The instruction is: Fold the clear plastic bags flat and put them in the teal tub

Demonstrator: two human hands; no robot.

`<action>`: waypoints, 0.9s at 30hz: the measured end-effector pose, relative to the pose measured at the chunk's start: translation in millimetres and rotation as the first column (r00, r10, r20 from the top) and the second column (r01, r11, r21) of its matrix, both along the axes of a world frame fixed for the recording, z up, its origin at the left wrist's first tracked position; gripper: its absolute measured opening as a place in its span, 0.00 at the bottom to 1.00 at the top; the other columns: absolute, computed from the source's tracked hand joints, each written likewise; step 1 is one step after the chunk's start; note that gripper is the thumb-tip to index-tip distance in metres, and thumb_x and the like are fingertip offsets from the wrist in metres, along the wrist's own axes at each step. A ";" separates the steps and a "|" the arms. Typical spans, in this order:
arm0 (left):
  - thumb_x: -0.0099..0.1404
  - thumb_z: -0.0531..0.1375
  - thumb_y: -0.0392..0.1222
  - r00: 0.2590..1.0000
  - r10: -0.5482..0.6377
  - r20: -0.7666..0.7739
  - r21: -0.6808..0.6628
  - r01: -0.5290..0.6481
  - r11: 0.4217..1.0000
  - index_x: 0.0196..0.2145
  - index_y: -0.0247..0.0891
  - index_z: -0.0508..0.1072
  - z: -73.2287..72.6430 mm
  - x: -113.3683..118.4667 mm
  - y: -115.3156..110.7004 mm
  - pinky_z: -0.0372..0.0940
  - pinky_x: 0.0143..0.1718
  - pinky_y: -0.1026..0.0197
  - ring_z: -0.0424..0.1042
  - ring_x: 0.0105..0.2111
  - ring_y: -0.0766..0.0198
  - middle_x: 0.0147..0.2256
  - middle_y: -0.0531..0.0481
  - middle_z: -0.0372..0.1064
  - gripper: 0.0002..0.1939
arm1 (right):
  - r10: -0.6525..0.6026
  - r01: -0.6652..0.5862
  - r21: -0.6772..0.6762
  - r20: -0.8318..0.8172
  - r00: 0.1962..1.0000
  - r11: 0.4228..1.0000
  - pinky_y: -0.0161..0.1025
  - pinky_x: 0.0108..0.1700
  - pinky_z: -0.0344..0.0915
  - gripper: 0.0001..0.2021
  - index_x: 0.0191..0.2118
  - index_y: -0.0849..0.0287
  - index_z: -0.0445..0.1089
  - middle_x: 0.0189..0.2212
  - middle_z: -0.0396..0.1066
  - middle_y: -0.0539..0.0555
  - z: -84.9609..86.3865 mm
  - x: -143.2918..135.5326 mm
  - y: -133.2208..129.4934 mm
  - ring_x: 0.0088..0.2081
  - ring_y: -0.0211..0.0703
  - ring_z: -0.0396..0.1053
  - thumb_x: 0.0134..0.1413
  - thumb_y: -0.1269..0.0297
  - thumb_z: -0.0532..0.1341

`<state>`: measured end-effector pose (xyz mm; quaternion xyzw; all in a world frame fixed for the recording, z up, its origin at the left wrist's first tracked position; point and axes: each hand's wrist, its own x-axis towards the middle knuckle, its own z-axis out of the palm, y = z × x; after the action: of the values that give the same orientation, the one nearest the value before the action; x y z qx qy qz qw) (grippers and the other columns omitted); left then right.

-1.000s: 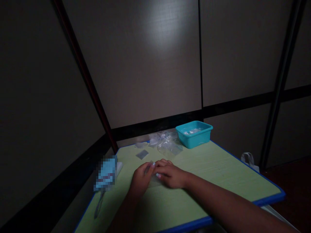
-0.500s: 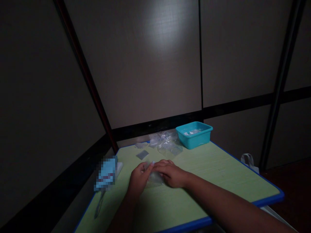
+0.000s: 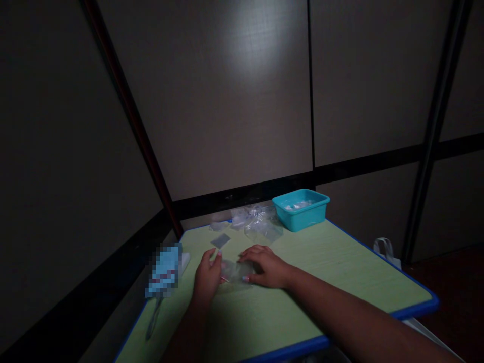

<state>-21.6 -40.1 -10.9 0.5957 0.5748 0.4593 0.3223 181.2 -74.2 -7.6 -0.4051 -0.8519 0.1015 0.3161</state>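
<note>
A small clear plastic bag (image 3: 235, 273) stretches between my two hands, low over the table. My left hand (image 3: 207, 275) grips its left side, thumb and fingers closed on the film. At the other side, my right hand (image 3: 266, 267) has its thumb on the near part of the bag and its fingers curled over the far part. Just beyond my left hand lies a small grey rectangular piece (image 3: 221, 241), flat on the table. Whether anything is inside the bag is too dim to make out.
Crumpled clear plastic bags (image 3: 260, 222) lie along the back of the pale green table (image 3: 363, 272). Beside them stands a turquoise basin (image 3: 302, 217) with clear plastic in it. A blurred blue item (image 3: 164, 269) with a strap sits at the left edge. Dark wall panels (image 3: 242, 126) rise behind.
My hands have moved apart, the left one shifting left, so more of the plastic bag shows between them. My right thumb has come into sight on the bag.
</note>
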 end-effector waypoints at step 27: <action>0.49 0.58 0.34 0.972 -0.060 -0.225 -0.010 0.060 0.998 0.31 0.39 0.69 4.7 -37.3 -5.8 0.54 0.15 0.69 0.62 0.14 0.68 0.16 0.60 0.61 0.09 | 0.177 -0.152 -0.131 0.209 0.962 0.980 0.61 0.58 0.26 0.31 0.62 0.46 0.43 0.63 0.42 0.57 2.7 -6.2 -13.1 0.62 0.49 0.42 0.55 0.48 0.52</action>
<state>-58.9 -45.9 -6.1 0.6606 0.5901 0.3779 0.2695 175.0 -87.3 -4.9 -0.3590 -0.9051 0.1303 0.1870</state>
